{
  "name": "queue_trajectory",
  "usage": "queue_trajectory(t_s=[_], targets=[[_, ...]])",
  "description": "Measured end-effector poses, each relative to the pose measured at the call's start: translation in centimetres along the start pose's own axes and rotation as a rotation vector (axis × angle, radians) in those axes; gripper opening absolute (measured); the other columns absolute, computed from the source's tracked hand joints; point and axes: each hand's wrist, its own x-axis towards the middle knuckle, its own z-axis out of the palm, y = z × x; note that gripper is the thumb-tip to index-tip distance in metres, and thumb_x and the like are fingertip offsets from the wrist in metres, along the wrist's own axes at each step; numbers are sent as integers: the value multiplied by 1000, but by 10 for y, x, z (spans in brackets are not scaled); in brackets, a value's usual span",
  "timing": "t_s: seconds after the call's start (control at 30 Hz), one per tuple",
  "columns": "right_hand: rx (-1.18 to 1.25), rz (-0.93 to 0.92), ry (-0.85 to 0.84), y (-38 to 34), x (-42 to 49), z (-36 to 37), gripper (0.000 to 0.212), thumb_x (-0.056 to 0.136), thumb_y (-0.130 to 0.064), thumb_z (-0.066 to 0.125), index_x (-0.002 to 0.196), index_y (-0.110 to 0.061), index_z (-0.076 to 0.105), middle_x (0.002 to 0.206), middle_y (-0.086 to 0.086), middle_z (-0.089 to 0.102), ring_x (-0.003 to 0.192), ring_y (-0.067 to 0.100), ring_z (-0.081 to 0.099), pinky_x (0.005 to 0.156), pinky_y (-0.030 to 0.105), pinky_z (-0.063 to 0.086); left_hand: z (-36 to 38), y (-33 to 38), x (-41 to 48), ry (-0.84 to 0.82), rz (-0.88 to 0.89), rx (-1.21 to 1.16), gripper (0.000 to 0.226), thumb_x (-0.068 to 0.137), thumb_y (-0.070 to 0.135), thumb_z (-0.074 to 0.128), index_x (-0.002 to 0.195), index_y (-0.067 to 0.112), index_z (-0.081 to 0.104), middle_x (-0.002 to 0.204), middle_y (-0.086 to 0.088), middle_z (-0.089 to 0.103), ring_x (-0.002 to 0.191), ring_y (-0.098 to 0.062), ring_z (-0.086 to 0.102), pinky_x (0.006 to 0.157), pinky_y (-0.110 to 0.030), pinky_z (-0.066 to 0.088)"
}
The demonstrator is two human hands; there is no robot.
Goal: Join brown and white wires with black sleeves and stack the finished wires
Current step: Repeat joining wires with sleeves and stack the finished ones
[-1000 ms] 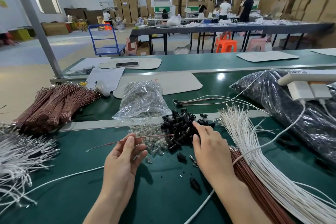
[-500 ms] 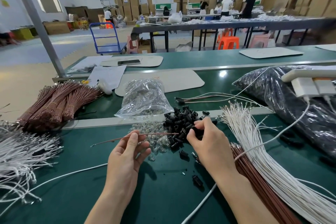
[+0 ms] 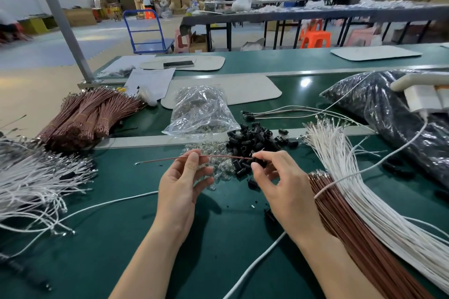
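My left hand (image 3: 181, 185) pinches a single brown wire (image 3: 167, 159) that lies level across the view, its bare tip pointing left. My right hand (image 3: 279, 181) pinches a black sleeve (image 3: 258, 160) at the wire's right end. Just behind both hands lies a pile of black sleeves (image 3: 252, 142) beside a heap of small clear bulbs (image 3: 218, 167). Long brown wires (image 3: 352, 223) and white wires (image 3: 359, 189) fan out at the right. A few joined wires (image 3: 279, 114) lie further back on the belt.
Bundled brown wires (image 3: 85, 119) and loose white wires (image 3: 31, 182) sit at the left. A clear bag (image 3: 201, 114) lies behind the bulbs, a dark bag (image 3: 388, 114) with a white charger (image 3: 422, 98) at the right. A white cable (image 3: 255, 267) crosses the green table (image 3: 218, 238).
My right hand picked a black sleeve from the pile and brought it to the right end of the brown wire. My left hand kept hold of the wire, lifted slightly.
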Motion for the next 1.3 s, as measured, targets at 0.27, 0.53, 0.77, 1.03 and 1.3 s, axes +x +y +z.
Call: queue_trajectory(t_s=[0.27, 0.53, 0.77, 1.03, 1.3], targets=[[-4, 27, 25, 5, 0, 2, 26, 97, -36, 62, 119, -24, 70, 99, -12, 61, 84, 6, 59, 73, 12, 46, -1, 0, 0, 6, 0, 16, 22, 87, 30, 64, 101, 15, 72, 89, 0, 75, 73, -12, 70, 64, -26, 59], [29, 9, 39, 4, 0, 3, 30, 96, -41, 61, 124, -31, 65, 95, -19, 58, 81, 5, 59, 69, 7, 44, 0, -1, 1, 18, -4, 11, 26, 85, 30, 65, 103, 13, 70, 88, 0, 75, 72, -11, 70, 62, -25, 59], [162, 100, 19, 1, -1, 3, 20, 91, -36, 71, 109, -39, 64, 93, -25, 64, 80, 3, 62, 65, 6, 44, -1, 0, -1, -4, -10, 4, 26, 85, 29, 65, 105, 13, 70, 90, 0, 76, 73, -12, 70, 63, -25, 59], [573, 318, -108, -7, 4, -2, 19, 85, -33, 78, 98, -44, 71, 88, -11, 71, 72, 7, 66, 66, 16, 52, 0, 1, -3, -29, -22, 0, 25, 84, 29, 65, 103, 13, 71, 92, -2, 76, 72, -13, 70, 62, -26, 59], [1084, 525, -72, -8, 10, 0, 40, 68, -35, 83, 107, -26, 78, 74, -6, 63, 64, 9, 58, 61, 22, 52, 6, 5, -9, -146, -96, -52, 18, 83, 23, 66, 93, 23, 81, 103, -5, 77, 78, -16, 73, 63, -27, 59]])
